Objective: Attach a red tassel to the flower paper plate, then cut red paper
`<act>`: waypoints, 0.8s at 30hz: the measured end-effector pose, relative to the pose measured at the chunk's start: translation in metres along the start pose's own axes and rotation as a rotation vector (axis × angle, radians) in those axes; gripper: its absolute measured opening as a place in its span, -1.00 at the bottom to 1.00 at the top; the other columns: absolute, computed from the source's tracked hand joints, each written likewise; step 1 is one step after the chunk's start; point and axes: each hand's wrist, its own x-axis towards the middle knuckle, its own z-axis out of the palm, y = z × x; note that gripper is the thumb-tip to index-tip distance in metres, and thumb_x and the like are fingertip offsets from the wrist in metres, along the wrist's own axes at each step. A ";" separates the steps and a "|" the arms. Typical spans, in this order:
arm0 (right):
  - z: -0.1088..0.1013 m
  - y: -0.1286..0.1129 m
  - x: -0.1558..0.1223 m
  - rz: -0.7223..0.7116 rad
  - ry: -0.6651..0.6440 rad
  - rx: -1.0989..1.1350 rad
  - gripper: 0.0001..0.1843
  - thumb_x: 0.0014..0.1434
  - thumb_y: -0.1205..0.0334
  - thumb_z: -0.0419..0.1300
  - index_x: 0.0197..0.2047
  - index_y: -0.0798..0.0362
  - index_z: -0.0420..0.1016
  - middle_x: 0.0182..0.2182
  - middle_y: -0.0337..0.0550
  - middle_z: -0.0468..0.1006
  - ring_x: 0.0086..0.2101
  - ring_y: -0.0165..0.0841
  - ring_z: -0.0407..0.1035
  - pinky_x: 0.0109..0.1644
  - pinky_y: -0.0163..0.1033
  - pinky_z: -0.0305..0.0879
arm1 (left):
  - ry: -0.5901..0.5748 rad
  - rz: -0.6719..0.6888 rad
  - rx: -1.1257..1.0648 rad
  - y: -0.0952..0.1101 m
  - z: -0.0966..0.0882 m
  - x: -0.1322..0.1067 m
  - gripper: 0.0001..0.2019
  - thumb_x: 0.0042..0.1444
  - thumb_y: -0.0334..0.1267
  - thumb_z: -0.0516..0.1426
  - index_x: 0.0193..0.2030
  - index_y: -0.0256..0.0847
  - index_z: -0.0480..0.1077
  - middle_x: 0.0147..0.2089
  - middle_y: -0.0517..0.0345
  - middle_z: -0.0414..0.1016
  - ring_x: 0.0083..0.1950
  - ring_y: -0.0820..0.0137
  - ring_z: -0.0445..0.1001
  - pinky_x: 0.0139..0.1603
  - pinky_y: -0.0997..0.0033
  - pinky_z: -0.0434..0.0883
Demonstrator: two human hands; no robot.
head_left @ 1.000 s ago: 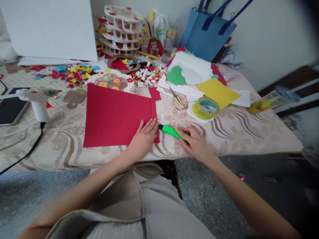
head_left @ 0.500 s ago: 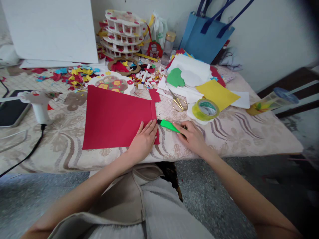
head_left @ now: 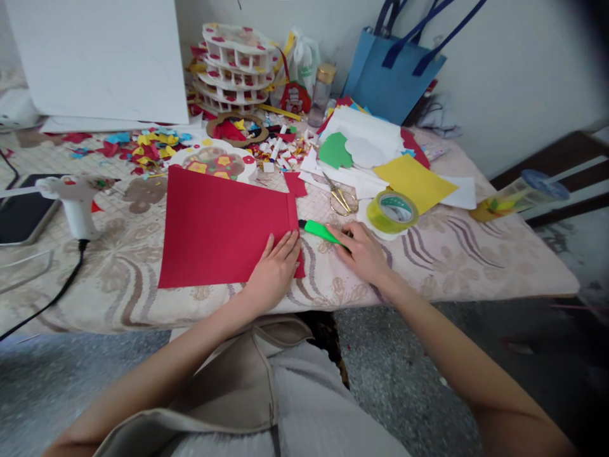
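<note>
A large red sheet of craft foam or card lies near the table's front edge, with a narrow strip marked off along its right side. Flat on its lower right part rests my left hand, fingers stretched out and pressing down. In my right hand is a green utility knife, held low over the tablecloth. Its dark tip points left and meets the sheet's right edge, just above my left fingertips. Whether the tip has cut into the sheet, I cannot tell.
Gold scissors and a roll of clear tape lie beyond my right hand. A white glue gun with a black cord stands at left. Behind are colourful scraps, a tiered white model and a blue bag.
My right hand has shifted slightly away from me, carrying the utility knife up along the sheet's right edge. My left hand stays pressed on the red sheet.
</note>
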 end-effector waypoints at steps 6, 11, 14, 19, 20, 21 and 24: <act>0.002 0.005 0.012 -0.011 -0.006 -0.034 -0.50 0.30 0.26 0.03 0.29 -0.05 0.31 -0.16 0.01 0.36 -0.15 -0.16 0.27 -0.13 -0.08 0.35 | -0.015 -0.002 0.014 -0.001 0.000 0.000 -0.53 0.30 -0.43 -0.15 0.32 -0.49 0.14 0.43 -0.29 0.03 0.46 0.14 0.00 0.43 -0.11 -0.01; 0.004 0.008 0.020 -0.013 -0.007 -0.024 -0.50 0.32 0.24 0.00 0.32 -0.06 0.26 -0.14 0.01 0.36 -0.14 -0.16 0.29 -0.13 -0.07 0.36 | -0.004 -0.004 0.019 0.000 0.000 0.000 -0.53 0.30 -0.43 -0.15 0.32 -0.49 0.14 0.43 -0.30 0.04 0.46 0.12 0.01 0.41 -0.13 0.01; 0.005 0.008 0.022 -0.010 -0.019 -0.028 -0.50 0.32 0.25 0.00 0.31 -0.04 0.27 -0.14 0.02 0.36 -0.14 -0.17 0.29 -0.12 -0.08 0.36 | -0.007 -0.014 0.021 0.000 0.000 0.001 -0.53 0.31 -0.42 -0.15 0.32 -0.51 0.14 0.43 -0.29 0.04 0.46 0.11 0.01 0.41 -0.12 0.01; 0.001 0.008 0.021 -0.026 -0.020 -0.008 -0.52 0.31 0.26 0.02 0.28 0.00 0.33 -0.15 0.01 0.37 -0.13 -0.17 0.31 -0.11 -0.11 0.37 | -0.039 -0.010 0.009 0.001 -0.002 -0.002 -0.53 0.30 -0.43 -0.15 0.33 -0.52 0.12 0.43 -0.29 0.02 0.46 0.12 0.00 0.42 -0.13 -0.01; -0.001 0.007 0.019 -0.034 -0.023 -0.003 -0.52 0.30 0.26 0.03 0.27 0.00 0.33 -0.16 0.01 0.37 -0.13 -0.17 0.31 -0.12 -0.11 0.38 | -0.049 -0.009 0.007 0.002 -0.004 -0.004 -0.53 0.30 -0.43 -0.15 0.33 -0.51 0.13 0.43 -0.29 0.03 0.46 0.12 0.00 0.42 -0.13 -0.01; -0.003 0.007 0.017 -0.044 -0.028 0.002 -0.52 0.30 0.26 0.04 0.27 0.01 0.34 -0.17 0.00 0.37 -0.14 -0.17 0.32 -0.12 -0.11 0.38 | -0.061 -0.008 0.006 0.003 -0.005 -0.007 -0.53 0.30 -0.44 -0.15 0.33 -0.51 0.13 0.43 -0.28 0.04 0.46 0.12 0.00 0.42 -0.12 0.00; -0.007 0.002 0.008 -0.079 -0.056 0.026 -0.53 0.29 0.25 0.05 0.26 0.02 0.34 -0.19 -0.02 0.39 -0.18 -0.20 0.33 -0.13 -0.11 0.39 | -0.082 0.013 0.003 0.008 -0.012 -0.017 -0.54 0.29 -0.45 -0.14 0.31 -0.45 0.16 0.41 -0.24 0.11 0.44 0.13 0.06 0.41 -0.11 0.04</act>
